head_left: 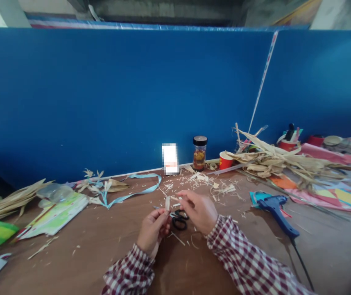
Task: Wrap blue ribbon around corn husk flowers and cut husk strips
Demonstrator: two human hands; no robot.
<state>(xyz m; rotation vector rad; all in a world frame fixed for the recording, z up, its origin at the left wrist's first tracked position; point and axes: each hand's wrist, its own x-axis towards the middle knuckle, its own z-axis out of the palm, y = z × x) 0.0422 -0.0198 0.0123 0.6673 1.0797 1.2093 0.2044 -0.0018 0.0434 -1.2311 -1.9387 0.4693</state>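
Note:
My left hand [153, 230] is closed in a pinch on a small pale strip of dried husk [167, 203] that stands up from the fingertips. My right hand [199, 211] is just to its right, fingers curled and pinching near the strip's top edge. Black-handled scissors [179, 219] lie on the brown table [101, 246] directly under and between both hands. Small husk scraps [202, 180] are scattered on the table beyond the hands. Both wrists wear red-and-white checked sleeves.
A blue glue gun [275, 209] lies to the right, its cord trailing to the front. A pile of dried husks [273, 162], red cups [226, 159] and a jar [199, 153] stand by the blue partition [116, 102]. A light blue ribbon [132, 190] and coloured papers [52, 215] lie to the left.

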